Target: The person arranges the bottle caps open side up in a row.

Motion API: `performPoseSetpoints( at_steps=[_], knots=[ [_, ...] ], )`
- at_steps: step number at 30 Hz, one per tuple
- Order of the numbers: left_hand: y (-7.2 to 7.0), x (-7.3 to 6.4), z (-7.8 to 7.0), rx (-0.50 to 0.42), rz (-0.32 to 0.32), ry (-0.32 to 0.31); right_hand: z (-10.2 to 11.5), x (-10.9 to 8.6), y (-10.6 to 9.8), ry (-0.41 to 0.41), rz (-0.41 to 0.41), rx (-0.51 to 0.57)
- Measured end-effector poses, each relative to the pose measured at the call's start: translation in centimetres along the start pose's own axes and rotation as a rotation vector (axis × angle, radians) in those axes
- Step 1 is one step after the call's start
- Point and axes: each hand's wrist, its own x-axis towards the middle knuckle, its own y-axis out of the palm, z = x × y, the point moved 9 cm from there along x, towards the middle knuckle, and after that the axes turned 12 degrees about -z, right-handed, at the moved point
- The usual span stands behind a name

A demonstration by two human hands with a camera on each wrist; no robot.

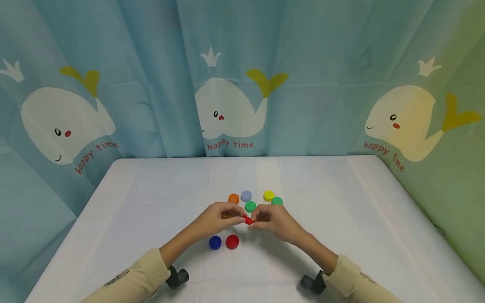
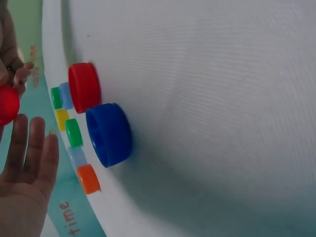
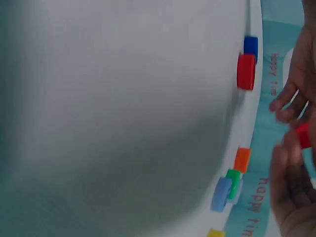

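Observation:
Between the fingertips of both hands, raised over the table, is a small red bottle cap [image 1: 248,220]. My left hand [image 1: 219,218] pinches it from the left side, and the right hand [image 1: 278,220] grips its other side with thumb and fingers. In the left wrist view the cap [image 2: 8,105] shows its round red face at the frame's edge. Part of it also shows between the fingers in the right wrist view. Below the left hand, a blue cap [image 1: 215,242] and another red cap [image 1: 232,241] lie side by side on the table.
Beyond the hands lie an orange cap [image 1: 233,198], a light blue cap [image 1: 246,196], two green caps [image 1: 250,206] and a yellow cap [image 1: 269,195]. They rest on a white-covered table [image 1: 178,187]. A blue curtain [image 1: 152,83] with whale prints hangs behind.

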Motion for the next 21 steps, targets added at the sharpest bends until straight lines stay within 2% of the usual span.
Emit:
performPoseSetpoints(
  at_steps=[3, 7, 11, 15, 21],
  knots=[
    [0.5, -0.1, 0.1, 0.031, 0.026, 0.015, 0.7, -0.5, 0.3, -0.083, 0.015, -0.107],
    [0.9, -0.1, 0.2, 0.091, 0.029, 0.026, 1.1, -0.8, 0.6, -0.15, 0.021, -0.214],
    [1.0, 0.0, 0.3, 0.186, 0.044, 0.031, 1.0, -0.9, 0.8, -0.158, 0.029, -0.305],
    [1.4, 0.0, 0.4, 0.274, 0.089, 0.055, 0.8, -1.1, 1.3, -0.154, 0.058, -0.388],
    [2.1, -0.2, 0.8, 0.316, 0.158, 0.079, 0.5, -1.2, 2.3, -0.158, 0.114, -0.457]
  ],
)
